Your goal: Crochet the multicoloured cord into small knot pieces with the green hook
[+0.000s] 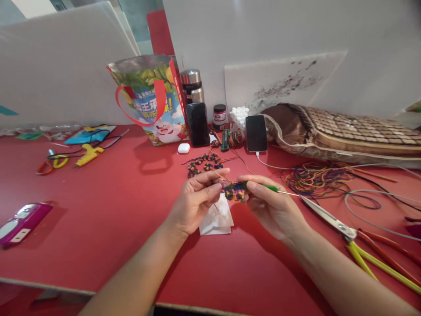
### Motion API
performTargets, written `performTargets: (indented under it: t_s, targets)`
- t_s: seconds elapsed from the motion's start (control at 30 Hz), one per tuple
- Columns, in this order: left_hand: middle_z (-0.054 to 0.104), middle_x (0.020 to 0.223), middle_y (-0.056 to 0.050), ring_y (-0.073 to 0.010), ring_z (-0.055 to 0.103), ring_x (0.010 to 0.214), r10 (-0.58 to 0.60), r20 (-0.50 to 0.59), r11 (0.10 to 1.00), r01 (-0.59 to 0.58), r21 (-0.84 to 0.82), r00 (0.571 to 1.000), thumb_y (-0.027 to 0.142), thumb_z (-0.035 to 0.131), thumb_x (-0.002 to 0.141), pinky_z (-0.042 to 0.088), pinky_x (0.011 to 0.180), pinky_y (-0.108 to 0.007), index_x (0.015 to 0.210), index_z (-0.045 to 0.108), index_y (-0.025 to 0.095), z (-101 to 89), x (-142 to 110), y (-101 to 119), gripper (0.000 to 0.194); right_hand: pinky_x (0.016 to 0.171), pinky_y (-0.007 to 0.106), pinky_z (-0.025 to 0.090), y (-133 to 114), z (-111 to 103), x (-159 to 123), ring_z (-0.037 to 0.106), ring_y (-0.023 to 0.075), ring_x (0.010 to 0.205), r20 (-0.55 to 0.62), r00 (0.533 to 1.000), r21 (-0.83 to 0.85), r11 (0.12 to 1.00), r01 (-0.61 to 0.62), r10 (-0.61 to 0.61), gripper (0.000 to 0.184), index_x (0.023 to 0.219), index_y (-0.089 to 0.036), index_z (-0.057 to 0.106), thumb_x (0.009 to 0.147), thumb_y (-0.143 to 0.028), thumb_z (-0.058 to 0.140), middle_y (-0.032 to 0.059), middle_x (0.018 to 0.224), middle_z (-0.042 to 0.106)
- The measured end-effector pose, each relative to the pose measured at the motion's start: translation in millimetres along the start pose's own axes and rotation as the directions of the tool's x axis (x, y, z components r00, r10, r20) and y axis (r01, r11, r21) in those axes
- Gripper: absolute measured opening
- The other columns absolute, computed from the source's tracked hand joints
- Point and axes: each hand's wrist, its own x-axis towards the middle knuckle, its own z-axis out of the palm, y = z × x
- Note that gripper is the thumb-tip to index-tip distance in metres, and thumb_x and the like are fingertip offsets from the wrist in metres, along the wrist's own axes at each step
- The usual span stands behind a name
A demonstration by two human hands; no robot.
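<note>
Over the red table, my right hand (271,204) is closed round a crochet hook (271,188) with a green handle and a thin metal shaft that points right. A small multicoloured crochet piece (234,192) sits between my hands, touching the hook's left end. My left hand (200,195) pinches at the piece's left edge, with orange yarn (219,175) running over its raised index finger. Exactly where the hook meets the stitches is too small to make out. A white tissue (215,221) lies below, and several finished-looking crochet pieces (208,166) rest beyond my hands.
Large scissors (344,229) lie open at right, near tangled yarn (315,180) and a charging cable (272,166). Two phones (198,125), a printed bag (154,105) and a woven cushion (362,131) stand behind. A glue gun (88,154) and a purple power strip (24,223) are left.
</note>
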Motion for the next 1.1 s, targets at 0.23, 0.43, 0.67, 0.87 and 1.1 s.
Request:
performTargets:
  t_s: [0.23,0.43,0.67,0.87,1.1]
  targets:
    - [0.08,0.084,-0.002,-0.0107,0.072,0.079,-0.008,0.019,0.999,0.009,-0.032,1.0,0.022,0.101,0.061,0.057,0.079,-0.02,0.1,0.088,0.021,0.0,2.3,-1.7,0.041,0.06,0.025,0.049,0.2,3.0,-1.2,0.06,0.0116,0.06,0.033,0.999,0.031,0.999,-0.036,0.035,0.024,0.085,-0.026,0.089,0.066,-0.038,0.098,0.0012,0.063,0.072]
    - [0.078,0.078,0.0,-0.0094,0.071,0.073,-0.014,-0.004,0.999,0.014,-0.041,1.0,0.022,0.102,0.06,0.055,0.076,-0.02,0.101,0.088,0.021,2.5,2.1,-3.8,0.044,0.062,0.027,0.05,1.6,4.1,-1.7,0.061,0.0119,0.061,0.045,0.999,-0.002,1.0,-0.006,0.006,0.022,0.086,-0.025,0.09,0.068,-0.035,0.097,0.0015,0.065,0.072]
    - [0.079,0.087,-0.002,-0.0105,0.07,0.078,-0.031,-0.016,0.998,0.03,-0.05,0.999,0.016,0.096,0.064,0.053,0.078,-0.021,0.104,0.087,0.02,-0.4,1.6,-4.4,0.042,0.062,0.03,0.051,3.2,1.1,-1.2,0.06,0.0135,0.061,0.016,0.993,-0.065,0.991,0.114,-0.114,0.017,0.085,-0.027,0.09,0.07,-0.034,0.095,0.0009,0.066,0.073]
    - [0.079,0.098,-0.002,-0.0122,0.069,0.085,0.006,-0.009,0.997,-0.006,-0.083,1.0,0.021,0.094,0.069,0.051,0.077,-0.022,0.114,0.084,0.022,8.3,-0.3,-4.9,0.046,0.068,0.03,0.053,9.9,-2.0,-5.5,0.065,0.0142,0.07,0.125,0.902,-0.343,0.835,0.431,-0.414,0.019,0.104,-0.035,0.089,0.092,-0.024,0.079,0.0009,0.084,0.079]
    - [0.073,0.075,0.003,-0.0102,0.067,0.072,0.039,-0.048,0.997,-0.042,-0.066,0.998,0.01,0.094,0.066,0.053,0.08,-0.026,0.111,0.084,0.022,8.4,-1.0,-7.9,0.048,0.063,0.031,0.055,4.6,2.4,-12.3,0.065,0.0154,0.064,0.207,0.859,-0.522,0.69,0.501,-0.467,0.021,0.109,-0.031,0.087,0.092,-0.025,0.078,0.0026,0.083,0.08]
